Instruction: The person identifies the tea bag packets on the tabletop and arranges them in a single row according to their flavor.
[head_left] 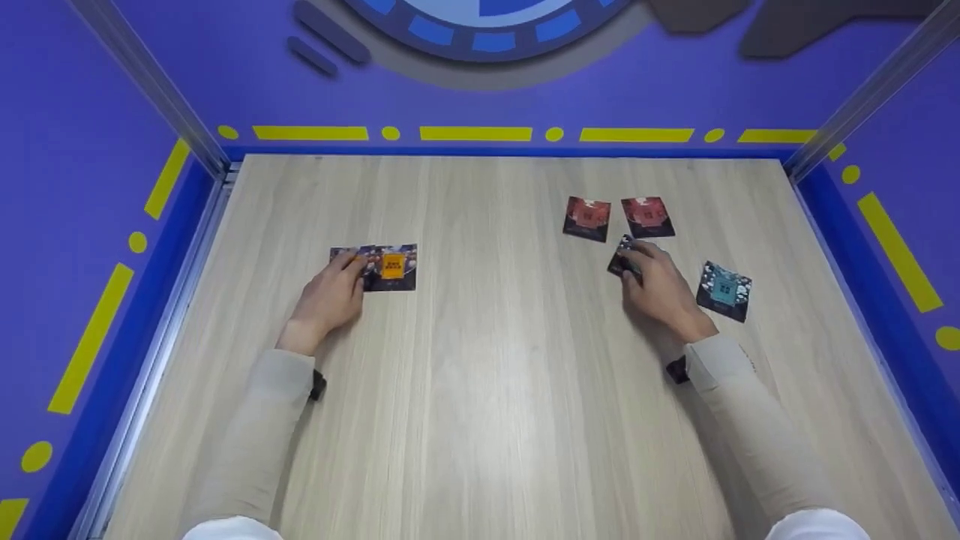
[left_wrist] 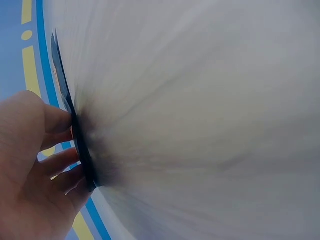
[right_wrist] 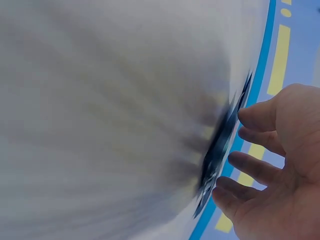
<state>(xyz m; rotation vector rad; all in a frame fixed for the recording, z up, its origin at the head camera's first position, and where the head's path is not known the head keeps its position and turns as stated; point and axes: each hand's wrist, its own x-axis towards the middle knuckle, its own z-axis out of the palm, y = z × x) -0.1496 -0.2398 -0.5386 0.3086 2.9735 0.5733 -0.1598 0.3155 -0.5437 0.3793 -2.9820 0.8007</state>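
L hand (head_left: 326, 296) resting on a pkt (head_left: 346, 248), fingers relaxed, orange pkt (head_left: 394, 266) lying just R of its fingertips, R hand (head_left: 660, 281) lying loosely over dark pkt (head_left: 619, 262), fingers relaxed, dark pkt poking out L of its fingertips, teal pkt (head_left: 724, 291) sitting near R wrist

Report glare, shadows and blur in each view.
Head view: pale glare on the table, soft shadows beside both sleeves; left wrist: table grain smeared, dark shadow beside the cards at the left hand; right wrist: table blurred too, soft shadows beside the dark card at the right hand.
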